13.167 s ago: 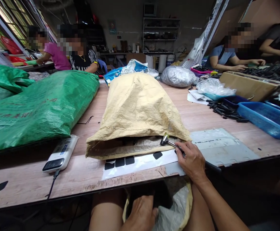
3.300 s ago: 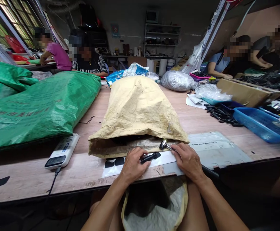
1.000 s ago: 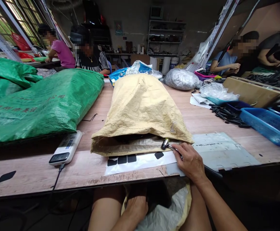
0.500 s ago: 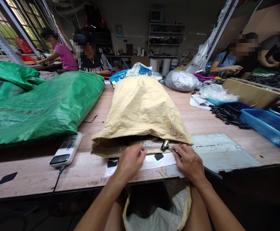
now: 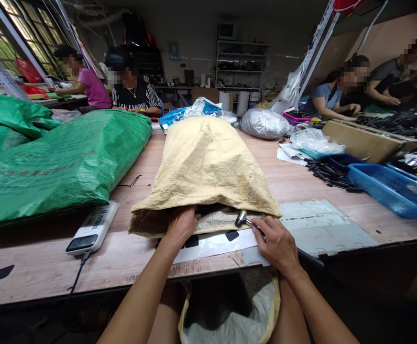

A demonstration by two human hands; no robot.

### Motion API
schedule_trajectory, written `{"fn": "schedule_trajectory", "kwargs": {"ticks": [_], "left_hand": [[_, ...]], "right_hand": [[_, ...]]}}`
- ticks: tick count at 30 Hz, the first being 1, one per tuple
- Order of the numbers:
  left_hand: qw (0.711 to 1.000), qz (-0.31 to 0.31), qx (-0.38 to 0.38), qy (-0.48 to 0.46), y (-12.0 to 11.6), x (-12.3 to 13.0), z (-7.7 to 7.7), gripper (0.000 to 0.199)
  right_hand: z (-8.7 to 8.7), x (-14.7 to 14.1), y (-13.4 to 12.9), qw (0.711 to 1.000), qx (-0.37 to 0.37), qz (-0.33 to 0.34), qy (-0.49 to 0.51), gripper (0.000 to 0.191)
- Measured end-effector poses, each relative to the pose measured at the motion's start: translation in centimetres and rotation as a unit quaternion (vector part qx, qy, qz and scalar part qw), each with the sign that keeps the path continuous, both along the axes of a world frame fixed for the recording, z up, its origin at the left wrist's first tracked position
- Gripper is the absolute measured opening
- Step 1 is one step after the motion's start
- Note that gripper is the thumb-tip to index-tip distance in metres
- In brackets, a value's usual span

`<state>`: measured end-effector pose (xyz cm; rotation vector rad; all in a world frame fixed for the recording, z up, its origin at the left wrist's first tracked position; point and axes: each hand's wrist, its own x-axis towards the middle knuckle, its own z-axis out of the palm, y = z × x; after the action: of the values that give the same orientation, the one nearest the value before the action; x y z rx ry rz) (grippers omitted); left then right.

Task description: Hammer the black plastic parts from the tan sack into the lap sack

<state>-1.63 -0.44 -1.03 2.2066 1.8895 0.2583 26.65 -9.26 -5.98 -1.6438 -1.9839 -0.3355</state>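
A cream woven sack (image 5: 208, 162) lies on the table with its mouth towards me. My left hand (image 5: 183, 224) reaches into that mouth, and its fingers are mostly hidden under the upper flap. At the right corner of the opening, my right hand (image 5: 276, 241) is closed round the handle of a small hammer (image 5: 241, 219) with a dark head and a yellowish face. Below the sack's mouth lies a white strip (image 5: 212, 246) with black rounded patches (image 5: 232, 235) on it. A second sack (image 5: 273, 315) hangs open between my legs, its inside dark.
On the left a large green sack (image 5: 68, 162) rests beside a white power bank (image 5: 93, 229) with a cable. A grey sheet (image 5: 323, 224) lies right of my hand. Farther right are a blue tray (image 5: 391, 188) and black parts (image 5: 332, 177). Several people sit around the room.
My left hand has moved forward from the front of the sack's mouth to inside it. My right hand keeps the hammer in nearly the same place. The view has shifted slightly.
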Motion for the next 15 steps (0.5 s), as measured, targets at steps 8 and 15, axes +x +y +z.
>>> {"fn": "schedule_trajectory", "kwargs": {"ticks": [8, 15], "left_hand": [[0.985, -0.076, 0.133, -0.080, -5.1, 1.3, -0.6, 0.015], [0.964, -0.172, 0.104, -0.173, -7.7, 3.5, -3.4, 0.013]], "right_hand": [[0.1, -0.1, 0.0, 1.000, 0.002, 0.007, 0.006, 0.022], [-0.5, 0.3, 0.2, 1.000, -0.006, 0.014, 0.006, 0.024]]}}
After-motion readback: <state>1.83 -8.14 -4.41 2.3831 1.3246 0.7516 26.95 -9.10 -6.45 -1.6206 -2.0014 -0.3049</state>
